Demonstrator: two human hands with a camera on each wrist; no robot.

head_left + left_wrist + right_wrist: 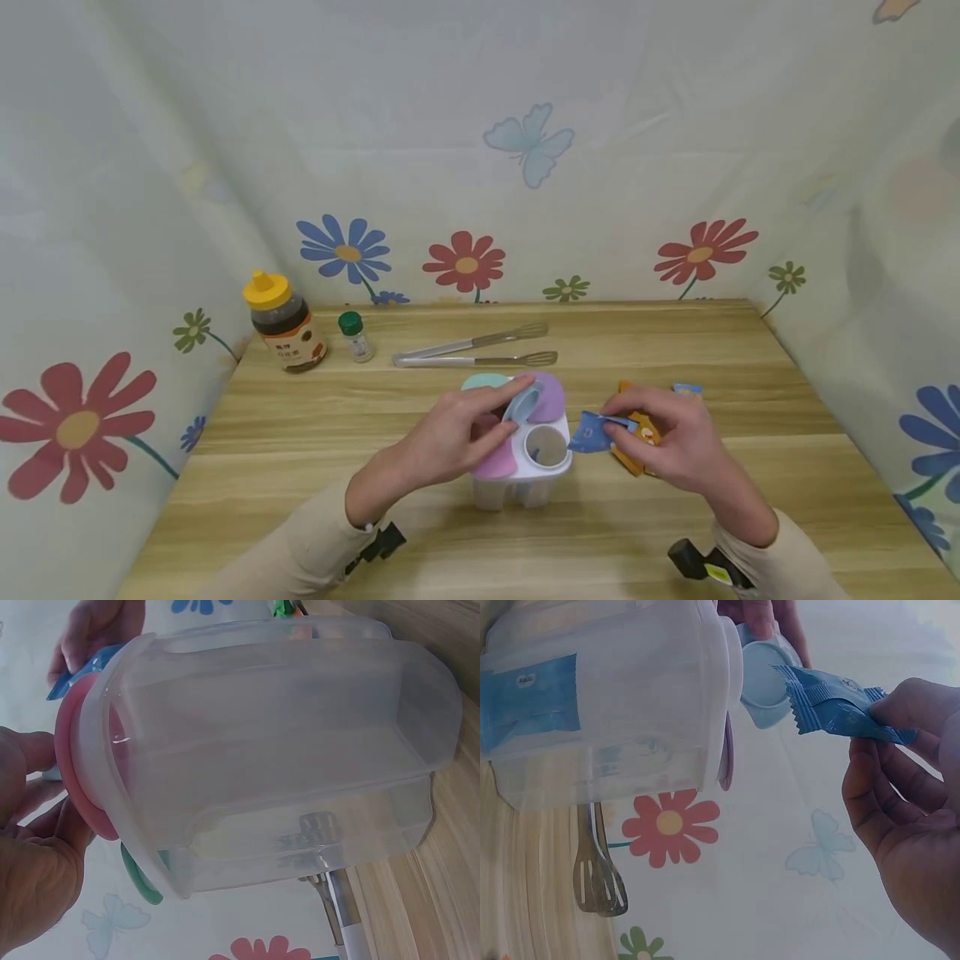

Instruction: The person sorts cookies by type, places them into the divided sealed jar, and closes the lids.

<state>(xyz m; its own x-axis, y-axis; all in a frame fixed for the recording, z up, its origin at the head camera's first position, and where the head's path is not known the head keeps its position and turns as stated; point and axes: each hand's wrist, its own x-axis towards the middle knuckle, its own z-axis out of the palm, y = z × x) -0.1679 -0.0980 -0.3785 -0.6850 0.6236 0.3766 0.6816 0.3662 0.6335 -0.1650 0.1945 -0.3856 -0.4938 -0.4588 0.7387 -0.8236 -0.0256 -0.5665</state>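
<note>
A clear plastic box (517,487) with several round compartments and pastel flip lids stands at the middle of the wooden table. My left hand (480,429) pinches its pale blue lid (522,404) and holds it lifted, so one compartment (546,447) is uncovered. My right hand (667,437) pinches a small blue packet (592,433) just to the right of that opening. In the right wrist view the packet (840,712) points at the raised lid (761,682), and another blue packet (529,701) shows through the box wall. The left wrist view shows the box (285,750) from the side.
Orange packets (637,454) and a blue one (687,389) lie under and behind my right hand. Metal tongs (476,350) lie behind the box. At the back left stand a yellow-capped bottle (285,323) and a small green-capped bottle (355,336). Flowered cloth walls enclose three sides.
</note>
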